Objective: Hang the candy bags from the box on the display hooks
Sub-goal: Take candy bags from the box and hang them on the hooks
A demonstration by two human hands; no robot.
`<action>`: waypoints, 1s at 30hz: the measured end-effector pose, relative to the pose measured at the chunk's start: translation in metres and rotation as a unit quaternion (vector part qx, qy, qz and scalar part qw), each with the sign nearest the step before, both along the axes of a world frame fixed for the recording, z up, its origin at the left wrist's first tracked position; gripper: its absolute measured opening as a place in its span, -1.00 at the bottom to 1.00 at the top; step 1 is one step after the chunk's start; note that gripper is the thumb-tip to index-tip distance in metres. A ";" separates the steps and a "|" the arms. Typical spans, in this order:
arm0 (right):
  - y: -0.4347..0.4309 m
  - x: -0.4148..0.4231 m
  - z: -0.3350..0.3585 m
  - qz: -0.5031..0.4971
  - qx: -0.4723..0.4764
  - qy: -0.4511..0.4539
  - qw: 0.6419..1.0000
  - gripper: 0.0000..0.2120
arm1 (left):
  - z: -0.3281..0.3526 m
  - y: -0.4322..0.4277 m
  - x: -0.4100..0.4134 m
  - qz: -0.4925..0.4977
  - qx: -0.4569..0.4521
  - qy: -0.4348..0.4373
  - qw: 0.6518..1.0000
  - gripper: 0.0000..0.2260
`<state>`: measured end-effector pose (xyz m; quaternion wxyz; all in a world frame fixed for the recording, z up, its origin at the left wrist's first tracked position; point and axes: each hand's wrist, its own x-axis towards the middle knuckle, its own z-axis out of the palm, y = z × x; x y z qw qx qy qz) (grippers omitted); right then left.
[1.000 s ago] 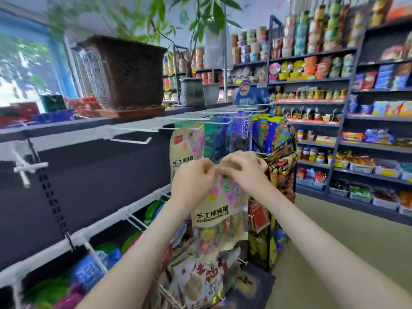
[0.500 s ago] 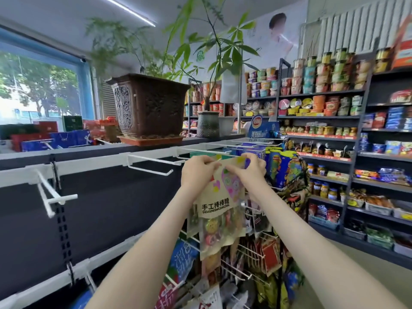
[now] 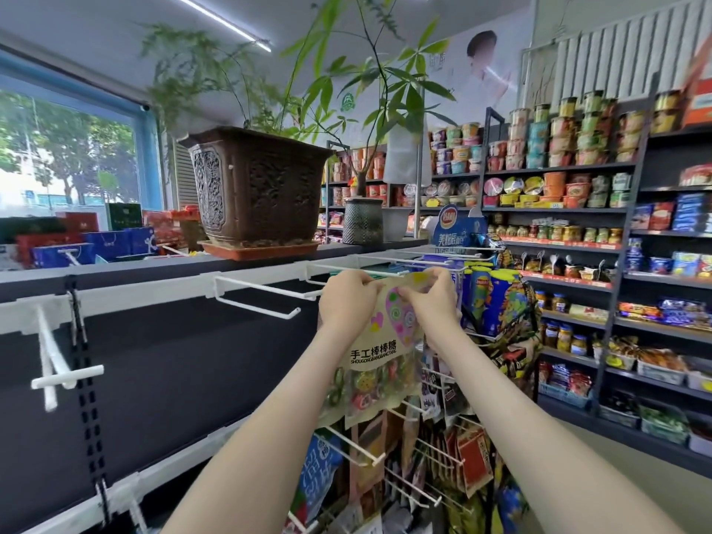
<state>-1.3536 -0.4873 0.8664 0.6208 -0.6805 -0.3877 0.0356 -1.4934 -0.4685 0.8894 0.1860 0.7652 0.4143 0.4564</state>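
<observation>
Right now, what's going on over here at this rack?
A person is stocking a shop display. Their left hand and right hand both pinch the top edge of a candy bag, holding it up at the top row of white hooks. Whether its hole is on a hook yet is hidden by the hands. Other snack packs hang on the hooks below.

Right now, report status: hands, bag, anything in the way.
Left hand and right hand both pinch candy bag top edge. Bag level with top-row hook; threading hidden by hands. Blue snack bags hang close on right.
</observation>
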 end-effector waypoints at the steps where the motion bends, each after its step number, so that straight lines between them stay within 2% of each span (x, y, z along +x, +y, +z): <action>1: 0.002 0.001 0.002 -0.009 -0.001 -0.002 1.000 -0.53 | 0.001 0.001 0.002 0.009 0.010 0.009 1.000 -0.78; 7: 0.012 0.012 -0.005 0.020 0.008 0.011 1.000 -0.50 | -0.002 0.003 0.016 0.040 0.054 0.045 0.997 -0.78; 12: 0.022 -0.001 -0.011 0.069 0.012 0.000 0.998 -0.26 | -0.004 0.011 0.012 0.089 0.085 0.112 0.986 -0.76; 14: 0.025 -0.008 -0.015 0.085 0.012 -0.011 0.996 -0.31 | -0.007 0.013 0.009 0.110 0.124 0.160 0.973 -0.79; 16: 0.029 -0.012 -0.019 0.101 0.011 -0.011 0.995 -0.38 | -0.012 0.018 0.007 0.142 0.226 0.196 0.944 -0.85; 19: 0.034 -0.015 -0.025 0.121 0.001 -0.039 0.992 -0.39 | -0.024 0.027 0.002 0.206 0.337 0.193 0.898 -0.97; 25: 0.044 -0.032 -0.037 0.170 -0.028 -0.092 0.981 -0.47 | -0.035 0.032 -0.011 0.194 0.340 0.234 0.890 -0.77; 28: 0.044 -0.034 -0.045 0.180 -0.026 -0.085 0.980 -0.49 | -0.045 0.029 -0.012 0.208 0.373 0.215 0.878 -0.88; 30: 0.039 -0.030 -0.052 0.168 -0.027 -0.109 0.979 -0.44 | -0.054 0.022 -0.007 0.219 0.400 0.200 0.867 -0.82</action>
